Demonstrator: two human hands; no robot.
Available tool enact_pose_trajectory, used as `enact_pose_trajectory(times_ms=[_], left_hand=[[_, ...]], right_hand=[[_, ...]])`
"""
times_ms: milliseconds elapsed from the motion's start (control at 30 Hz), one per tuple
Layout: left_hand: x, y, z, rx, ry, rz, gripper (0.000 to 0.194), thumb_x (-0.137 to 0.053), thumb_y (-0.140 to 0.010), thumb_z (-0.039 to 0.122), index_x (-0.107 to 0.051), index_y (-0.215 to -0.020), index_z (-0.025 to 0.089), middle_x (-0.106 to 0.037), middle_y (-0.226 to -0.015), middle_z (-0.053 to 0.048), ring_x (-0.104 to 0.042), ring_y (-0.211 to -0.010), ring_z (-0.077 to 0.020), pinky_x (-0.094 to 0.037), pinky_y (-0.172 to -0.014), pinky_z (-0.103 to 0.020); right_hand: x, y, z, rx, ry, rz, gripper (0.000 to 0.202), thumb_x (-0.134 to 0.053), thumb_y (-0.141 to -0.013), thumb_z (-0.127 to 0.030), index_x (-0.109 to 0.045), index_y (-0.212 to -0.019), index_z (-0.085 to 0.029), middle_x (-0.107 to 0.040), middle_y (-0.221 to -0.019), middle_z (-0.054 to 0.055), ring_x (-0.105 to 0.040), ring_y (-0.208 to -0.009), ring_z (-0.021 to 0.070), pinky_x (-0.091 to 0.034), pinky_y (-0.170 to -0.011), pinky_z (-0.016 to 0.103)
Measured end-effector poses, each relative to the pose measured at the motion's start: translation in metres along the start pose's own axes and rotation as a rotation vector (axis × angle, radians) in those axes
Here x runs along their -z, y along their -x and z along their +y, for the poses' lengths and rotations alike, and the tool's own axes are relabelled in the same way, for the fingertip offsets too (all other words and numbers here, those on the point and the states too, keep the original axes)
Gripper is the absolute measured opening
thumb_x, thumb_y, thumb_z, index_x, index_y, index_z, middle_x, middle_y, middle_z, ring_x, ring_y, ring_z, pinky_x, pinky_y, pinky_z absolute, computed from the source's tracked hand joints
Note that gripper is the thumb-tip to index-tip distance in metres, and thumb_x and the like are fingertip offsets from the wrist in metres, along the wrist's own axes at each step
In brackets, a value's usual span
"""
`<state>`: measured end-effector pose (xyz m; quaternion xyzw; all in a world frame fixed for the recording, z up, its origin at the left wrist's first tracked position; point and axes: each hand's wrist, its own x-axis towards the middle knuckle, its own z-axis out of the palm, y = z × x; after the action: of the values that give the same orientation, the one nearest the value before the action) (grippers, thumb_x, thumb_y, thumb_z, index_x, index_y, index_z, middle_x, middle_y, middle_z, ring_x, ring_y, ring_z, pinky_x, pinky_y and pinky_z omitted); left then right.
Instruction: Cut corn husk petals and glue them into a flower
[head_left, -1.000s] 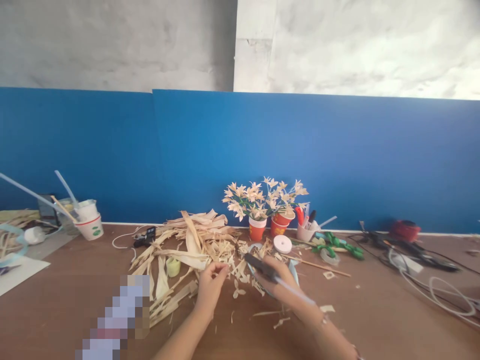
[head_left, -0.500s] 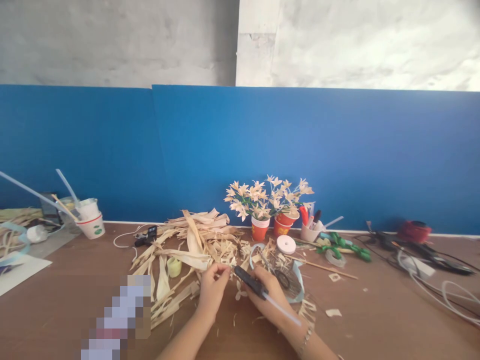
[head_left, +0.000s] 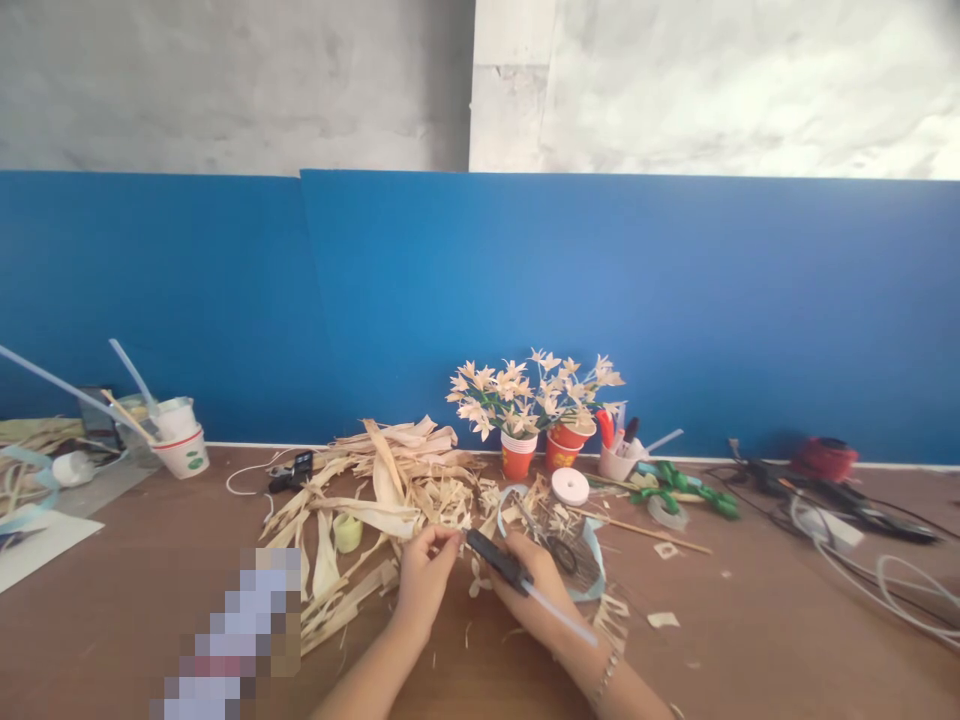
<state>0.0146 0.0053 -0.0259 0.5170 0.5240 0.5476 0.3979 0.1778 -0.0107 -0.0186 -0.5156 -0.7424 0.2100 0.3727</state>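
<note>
My right hand (head_left: 529, 590) is wrapped round a black glue gun (head_left: 496, 560), and a translucent glue stick (head_left: 561, 614) juts from its back end over my wrist. The gun's front end points up and left, close to the fingertips of my left hand (head_left: 427, 580). Thumb and fingers of that hand are pinched together; whatever lies between them is too small to make out. Just below the gun, a pale petal-shaped piece (head_left: 478, 578) lies on the table. Scissors (head_left: 556, 550) and a light blue ribbon (head_left: 595, 560) lie beyond my right hand.
Dried husks (head_left: 390, 480) are heaped left of centre, around a yellow-green tape roll (head_left: 347, 533). Pale husk flowers (head_left: 517, 390) stand in red paper cups (head_left: 517, 458) near the blue partition (head_left: 525, 270). A white roll (head_left: 570, 487), green tape (head_left: 660, 500) and cables (head_left: 817, 540) lie rightward.
Both hands stay nearly still, with the glue gun held by the left fingertips. The view has shifted very slightly.
</note>
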Motion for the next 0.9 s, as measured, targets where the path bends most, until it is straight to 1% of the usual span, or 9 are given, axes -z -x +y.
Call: enact_pose_trajectory(times_ms=[133, 400, 533, 633, 733, 800, 867, 900], left_hand=[[0.0, 0.0, -0.001, -0.009, 0.009, 0.011, 0.023, -0.059, -0.07, 0.038, -0.065, -0.068, 0.016, -0.06, -0.06, 0.0, -0.052, -0.056, -0.015, -0.04, -0.054, -0.024], [0.001, 0.001, -0.001, -0.002, -0.002, 0.009, 0.024, -0.059, -0.07, 0.039, -0.065, -0.07, 0.016, -0.062, -0.063, -0.001, -0.053, -0.058, -0.0153, -0.039, -0.055, -0.024], [0.001, 0.001, -0.001, 0.01, 0.005, 0.002, 0.028, -0.059, -0.07, 0.043, -0.065, -0.071, 0.016, -0.063, -0.066, -0.002, -0.055, -0.06, -0.0163, -0.04, -0.055, -0.024], [0.002, 0.001, -0.003, -0.001, 0.006, 0.004, 0.027, -0.059, -0.071, 0.043, -0.065, -0.072, 0.016, -0.063, -0.066, -0.001, -0.055, -0.061, -0.0161, -0.041, -0.057, -0.025], [0.002, 0.001, -0.003, -0.024, -0.009, -0.003, 0.027, -0.059, -0.072, 0.043, -0.066, -0.073, 0.017, -0.063, -0.066, -0.001, -0.054, -0.06, -0.0156, -0.041, -0.058, -0.025], [0.003, 0.0, -0.004, -0.059, -0.039, -0.022, 0.028, -0.058, -0.073, 0.044, -0.066, -0.074, 0.017, -0.064, -0.067, -0.001, -0.056, -0.061, -0.0164, -0.043, -0.059, -0.026], [0.005, 0.0, -0.004, -0.12, -0.095, -0.045, 0.026, -0.057, -0.074, 0.042, -0.067, -0.075, 0.018, -0.066, -0.071, -0.003, -0.058, -0.067, -0.0185, -0.045, -0.064, -0.028], [0.006, -0.001, -0.004, -0.162, -0.135, -0.051, 0.024, -0.057, -0.075, 0.04, -0.067, -0.074, 0.018, -0.067, -0.075, -0.004, -0.059, -0.072, -0.02, -0.045, -0.067, -0.029]], right_hand=[[0.0, -0.001, 0.0, -0.003, 0.003, -0.009, 0.007, -0.052, -0.072, -0.018, -0.049, -0.066, -0.018, -0.055, -0.067, 0.002, -0.052, -0.064, 0.0151, -0.038, -0.06, 0.023], [0.002, 0.0, -0.002, 0.012, 0.006, -0.007, 0.009, -0.052, -0.071, -0.017, -0.046, -0.065, -0.018, -0.055, -0.067, 0.001, -0.051, -0.064, 0.0142, -0.038, -0.06, 0.022], [0.004, 0.001, -0.003, -0.006, 0.001, -0.01, 0.008, -0.053, -0.072, -0.018, -0.047, -0.065, -0.018, -0.056, -0.067, 0.001, -0.051, -0.064, 0.0147, -0.038, -0.06, 0.022], [0.004, 0.001, -0.003, -0.007, -0.01, -0.011, 0.006, -0.053, -0.072, -0.019, -0.05, -0.067, -0.018, -0.056, -0.067, 0.001, -0.051, -0.063, 0.0145, -0.038, -0.059, 0.023], [0.004, -0.001, 0.001, -0.022, -0.051, 0.002, 0.007, -0.053, -0.073, -0.021, -0.051, -0.067, -0.018, -0.056, -0.067, 0.001, -0.05, -0.063, 0.0142, -0.038, -0.06, 0.023], [0.004, -0.004, 0.003, -0.076, -0.1, 0.019, 0.008, -0.054, -0.074, -0.024, -0.052, -0.069, -0.017, -0.056, -0.066, 0.0, -0.05, -0.062, 0.0142, -0.038, -0.06, 0.024], [0.008, -0.006, 0.001, -0.131, -0.163, 0.052, 0.01, -0.053, -0.075, -0.026, -0.054, -0.073, -0.017, -0.056, -0.066, 0.0, -0.05, -0.062, 0.014, -0.038, -0.059, 0.024], [0.011, -0.006, -0.001, -0.134, -0.186, 0.069, 0.01, -0.052, -0.076, -0.027, -0.054, -0.074, -0.017, -0.056, -0.066, 0.0, -0.05, -0.061, 0.0138, -0.037, -0.058, 0.023]])
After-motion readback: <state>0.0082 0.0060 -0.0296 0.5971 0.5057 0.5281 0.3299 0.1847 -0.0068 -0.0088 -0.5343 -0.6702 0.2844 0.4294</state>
